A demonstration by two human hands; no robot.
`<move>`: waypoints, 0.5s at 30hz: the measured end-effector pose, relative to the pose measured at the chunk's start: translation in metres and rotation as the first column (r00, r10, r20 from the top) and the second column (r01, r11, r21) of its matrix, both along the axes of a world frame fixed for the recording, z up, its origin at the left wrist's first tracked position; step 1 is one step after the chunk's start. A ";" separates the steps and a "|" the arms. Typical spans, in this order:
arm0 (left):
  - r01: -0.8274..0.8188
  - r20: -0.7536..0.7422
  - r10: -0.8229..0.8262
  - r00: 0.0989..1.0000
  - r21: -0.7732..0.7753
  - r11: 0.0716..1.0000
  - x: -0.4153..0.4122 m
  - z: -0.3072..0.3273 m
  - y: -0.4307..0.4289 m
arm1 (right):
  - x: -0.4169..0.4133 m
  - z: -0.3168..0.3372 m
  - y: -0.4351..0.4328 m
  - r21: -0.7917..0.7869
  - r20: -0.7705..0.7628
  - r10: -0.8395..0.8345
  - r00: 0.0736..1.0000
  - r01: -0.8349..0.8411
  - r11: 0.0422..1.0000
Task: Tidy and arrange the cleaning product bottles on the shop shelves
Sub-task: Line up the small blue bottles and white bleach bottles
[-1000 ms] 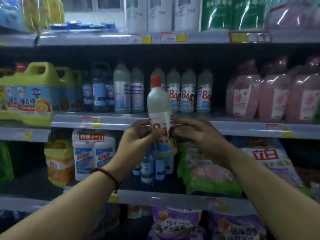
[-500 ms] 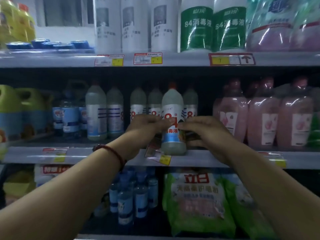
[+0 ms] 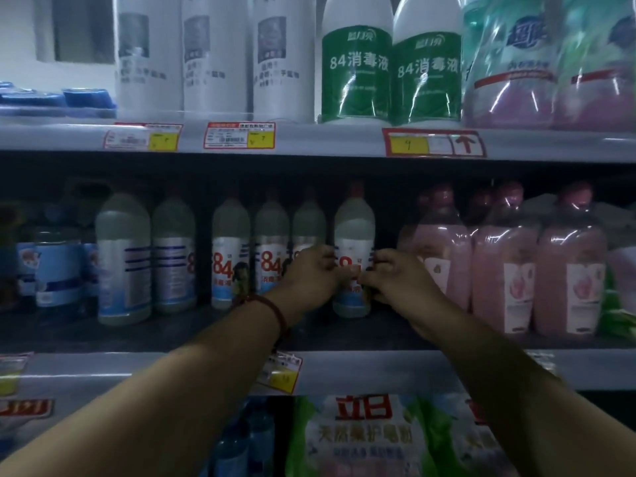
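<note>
A pale red-capped "84" disinfectant bottle [image 3: 354, 228] stands upright on the dark middle shelf [image 3: 206, 330], at the right end of a row of like bottles [image 3: 230, 256]. My left hand [image 3: 311, 273] grips its left side and my right hand [image 3: 395, 278] grips its right side, fingers curled over the label. The lower label is hidden by my fingers.
Pink bottles [image 3: 502, 270] stand close on the right. Two taller pale bottles [image 3: 123, 259] and blue-labelled jars [image 3: 56, 266] sit on the left. Green-labelled 84 bottles [image 3: 356, 63] and white bottles [image 3: 215, 56] fill the top shelf. Green bags [image 3: 364, 438] lie below.
Both hands carried the bottle up from in front of the lower shelf, over the shelf edge and back into the row, where it now stands. The view rose with it.
</note>
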State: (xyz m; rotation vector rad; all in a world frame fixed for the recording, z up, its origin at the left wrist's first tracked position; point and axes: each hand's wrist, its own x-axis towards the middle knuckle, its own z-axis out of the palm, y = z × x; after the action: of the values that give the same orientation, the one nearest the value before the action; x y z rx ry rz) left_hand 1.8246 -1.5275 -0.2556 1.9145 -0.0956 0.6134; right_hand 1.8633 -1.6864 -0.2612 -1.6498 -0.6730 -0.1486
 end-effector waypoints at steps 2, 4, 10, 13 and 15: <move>-0.022 -0.004 0.022 1.000 0.043 0.999 0.007 -0.004 0.003 | 0.006 -0.005 0.004 -0.022 0.008 -0.023 1.000 0.023 0.999; -0.057 -0.012 0.060 0.998 0.140 0.988 0.006 -0.003 0.007 | 0.009 -0.006 0.005 -0.066 0.031 -0.044 0.999 0.046 0.997; -0.147 -0.057 0.197 0.979 0.475 0.868 -0.037 -0.002 0.025 | -0.010 -0.003 0.006 -0.214 0.220 -0.175 0.960 0.222 0.951; -0.233 0.041 0.257 0.965 0.577 0.783 -0.074 -0.010 0.039 | -0.030 -0.006 0.012 -0.216 0.407 -0.245 0.880 0.354 0.910; -0.279 0.112 0.274 0.955 0.646 0.710 -0.097 -0.015 0.049 | -0.047 -0.010 0.017 -0.203 0.539 -0.268 0.798 0.432 0.879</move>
State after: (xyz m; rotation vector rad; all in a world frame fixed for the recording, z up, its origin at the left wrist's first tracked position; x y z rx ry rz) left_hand 1.7274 -1.4787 -0.2711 2.6512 -0.0264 0.8707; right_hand 1.8160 -1.6695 -0.2709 -2.0671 -0.7922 -0.8039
